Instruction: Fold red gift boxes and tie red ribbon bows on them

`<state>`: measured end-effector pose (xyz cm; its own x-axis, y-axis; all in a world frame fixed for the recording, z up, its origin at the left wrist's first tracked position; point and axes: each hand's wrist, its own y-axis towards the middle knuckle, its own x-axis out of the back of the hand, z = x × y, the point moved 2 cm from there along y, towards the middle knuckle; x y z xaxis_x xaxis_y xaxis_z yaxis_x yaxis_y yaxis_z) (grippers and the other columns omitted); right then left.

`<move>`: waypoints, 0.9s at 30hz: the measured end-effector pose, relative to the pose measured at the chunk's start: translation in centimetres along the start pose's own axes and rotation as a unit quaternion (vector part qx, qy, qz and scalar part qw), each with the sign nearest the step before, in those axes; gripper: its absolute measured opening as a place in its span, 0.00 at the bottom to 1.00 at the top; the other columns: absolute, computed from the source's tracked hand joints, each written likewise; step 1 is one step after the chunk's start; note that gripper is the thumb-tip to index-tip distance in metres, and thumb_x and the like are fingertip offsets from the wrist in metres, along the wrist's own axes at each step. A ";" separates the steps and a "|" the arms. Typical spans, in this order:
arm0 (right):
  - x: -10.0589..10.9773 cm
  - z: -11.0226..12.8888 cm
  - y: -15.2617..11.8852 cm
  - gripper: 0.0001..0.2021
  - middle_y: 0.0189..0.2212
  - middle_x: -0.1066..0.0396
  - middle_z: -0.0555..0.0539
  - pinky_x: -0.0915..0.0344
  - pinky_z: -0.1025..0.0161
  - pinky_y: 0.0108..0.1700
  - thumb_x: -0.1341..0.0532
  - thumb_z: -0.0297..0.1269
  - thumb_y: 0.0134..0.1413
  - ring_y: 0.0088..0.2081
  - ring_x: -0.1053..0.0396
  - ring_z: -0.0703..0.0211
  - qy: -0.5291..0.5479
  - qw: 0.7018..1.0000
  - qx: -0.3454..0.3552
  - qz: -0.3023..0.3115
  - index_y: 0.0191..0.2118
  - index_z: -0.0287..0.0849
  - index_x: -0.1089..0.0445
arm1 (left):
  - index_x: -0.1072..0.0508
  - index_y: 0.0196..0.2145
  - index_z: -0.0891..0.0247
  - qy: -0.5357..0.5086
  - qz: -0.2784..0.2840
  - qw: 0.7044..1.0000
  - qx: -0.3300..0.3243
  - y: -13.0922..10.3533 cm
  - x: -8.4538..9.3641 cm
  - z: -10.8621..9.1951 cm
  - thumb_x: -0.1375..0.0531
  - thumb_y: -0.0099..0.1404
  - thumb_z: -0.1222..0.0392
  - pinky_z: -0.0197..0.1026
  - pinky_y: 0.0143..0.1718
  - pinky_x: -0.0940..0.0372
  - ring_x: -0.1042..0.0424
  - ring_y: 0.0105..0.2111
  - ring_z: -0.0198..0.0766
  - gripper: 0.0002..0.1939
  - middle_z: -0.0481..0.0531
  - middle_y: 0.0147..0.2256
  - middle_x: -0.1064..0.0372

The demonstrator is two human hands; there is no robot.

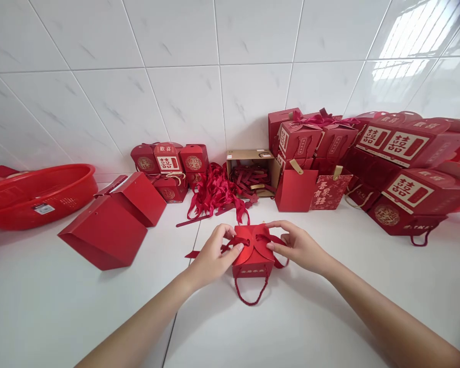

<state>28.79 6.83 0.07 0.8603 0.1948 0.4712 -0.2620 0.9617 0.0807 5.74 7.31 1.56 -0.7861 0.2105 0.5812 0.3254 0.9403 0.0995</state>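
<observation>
A small red gift box (253,270) stands upright on the white table, its curved top flaps folded together. Dark red ribbon (238,240) runs through holes in the flaps, with tails out to both sides. A twisted cord handle (252,302) hangs down at its front onto the table. My left hand (217,249) pinches the ribbon at the left flap, thumb resting on the box top. On the other side my right hand (294,244) has its thumb on the right flap and index finger at the back edge, closed around the ribbon there.
Loose ribbons (216,189) lie behind the box, beside an open carton (274,179) of dark red strips. Stacked gift boxes (410,143) stand at right, more boxes (168,158) at back left. Folded red cartons (107,230) and a red plastic basket (69,189) sit left.
</observation>
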 end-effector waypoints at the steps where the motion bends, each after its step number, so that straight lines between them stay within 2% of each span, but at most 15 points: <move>1: 0.1 0.0 0.0 0.20 0.52 0.32 0.43 0.31 0.60 0.28 0.37 0.48 0.54 0.22 0.41 0.68 -0.003 1.000 -0.006 -0.017 0.51 0.46 0.33 | 0.35 0.37 0.58 -0.010 0.006 1.000 0.007 0.0 -0.2 -0.1 0.44 0.65 0.51 0.40 0.36 0.32 0.31 0.35 0.38 0.09 0.50 0.38 0.32; 4: 1.1 0.0 0.0 0.16 0.42 0.29 0.44 0.32 0.59 0.31 0.37 0.50 0.53 0.25 0.39 0.65 -0.046 0.997 0.012 -0.063 0.42 0.44 0.28 | 0.34 0.28 0.60 -0.032 0.035 0.998 0.031 0.0 0.6 -0.3 0.44 0.64 0.48 0.35 0.24 0.38 0.38 0.24 0.33 0.14 0.45 0.26 0.37; 7: 2.1 0.4 0.1 0.16 0.31 0.31 0.46 0.35 0.59 0.32 0.41 0.51 0.58 0.27 0.37 0.60 -0.097 0.993 0.039 -0.061 0.34 0.44 0.26 | 0.33 0.21 0.61 -0.042 0.036 0.997 0.047 0.1 2.0 -0.5 0.47 0.66 0.44 0.34 0.19 0.44 0.43 0.20 0.33 0.22 0.45 0.21 0.40; 11: 2.8 1.6 0.1 0.19 0.25 0.36 0.49 0.39 0.62 0.29 0.46 0.50 0.61 0.26 0.40 0.61 -0.127 0.989 0.056 -0.049 0.28 0.43 0.29 | 0.30 0.22 0.61 -0.037 -0.013 0.998 0.042 0.5 3.5 -1.0 0.39 0.58 0.48 0.35 0.21 0.44 0.42 0.22 0.34 0.16 0.46 0.22 0.39; 13: 3.0 2.1 0.2 0.21 0.22 0.40 0.51 0.43 0.63 0.27 0.47 0.50 0.62 0.24 0.43 0.63 -0.130 0.990 0.044 -0.034 0.22 0.42 0.35 | 0.29 0.22 0.61 -0.034 -0.019 0.998 0.046 0.8 3.9 -1.2 0.37 0.56 0.48 0.36 0.23 0.44 0.42 0.23 0.34 0.14 0.46 0.22 0.38; 15: 3.1 2.2 0.2 0.24 0.19 0.46 0.53 0.47 0.64 0.24 0.48 0.52 0.62 0.22 0.48 0.65 -0.118 0.993 0.009 -0.005 0.20 0.42 0.40 | 0.29 0.20 0.61 -0.032 -0.004 0.997 0.063 0.9 4.2 -1.1 0.38 0.57 0.47 0.36 0.23 0.45 0.42 0.22 0.34 0.16 0.46 0.21 0.39; 18: 2.9 1.4 0.4 0.26 0.16 0.54 0.55 0.52 0.64 0.21 0.50 0.57 0.61 0.19 0.55 0.66 -0.085 0.993 -0.057 0.059 0.20 0.43 0.40 | 0.32 0.17 0.62 -0.028 0.026 0.995 0.095 1.1 4.1 -0.5 0.38 0.57 0.45 0.35 0.21 0.48 0.44 0.20 0.32 0.20 0.44 0.19 0.43; 21: 2.2 0.1 0.5 0.28 0.16 0.57 0.56 0.51 0.64 0.22 0.52 0.59 0.61 0.19 0.57 0.65 -0.094 0.988 -0.071 0.095 0.20 0.43 0.40 | 0.33 0.17 0.62 -0.017 0.047 0.992 0.116 1.2 3.4 0.7 0.38 0.57 0.43 0.35 0.21 0.50 0.45 0.19 0.32 0.22 0.43 0.18 0.44; 23: 1.8 -0.8 0.5 0.28 0.16 0.55 0.55 0.49 0.63 0.23 0.53 0.59 0.62 0.19 0.55 0.65 -0.106 0.987 -0.071 0.100 0.19 0.43 0.40 | 0.32 0.18 0.62 -0.007 0.053 0.992 0.117 1.3 2.9 1.7 0.40 0.58 0.43 0.35 0.21 0.48 0.42 0.20 0.33 0.22 0.45 0.19 0.41; 25: 1.6 -1.5 0.2 0.27 0.19 0.46 0.53 0.43 0.62 0.27 0.54 0.58 0.63 0.22 0.46 0.62 -0.113 0.987 -0.071 0.085 0.23 0.43 0.36 | 0.29 0.23 0.61 0.008 0.040 0.993 0.107 1.2 2.6 2.8 0.42 0.60 0.43 0.36 0.25 0.42 0.36 0.25 0.36 0.19 0.47 0.24 0.35; 27: 2.0 -1.9 -0.4 0.23 0.30 0.35 0.47 0.38 0.59 0.35 0.54 0.55 0.64 0.32 0.37 0.57 -0.129 0.989 -0.065 0.023 0.32 0.43 0.33 | 0.28 0.30 0.61 0.036 0.003 0.995 0.095 0.6 2.7 3.7 0.44 0.62 0.45 0.39 0.32 0.38 0.32 0.34 0.42 0.17 0.52 0.33 0.30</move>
<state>31.48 7.18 -0.70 0.7044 0.1997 0.6811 -0.2255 0.9729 -0.0521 1.87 9.45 0.25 -0.7420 0.2033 0.6388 0.2190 0.9741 -0.0556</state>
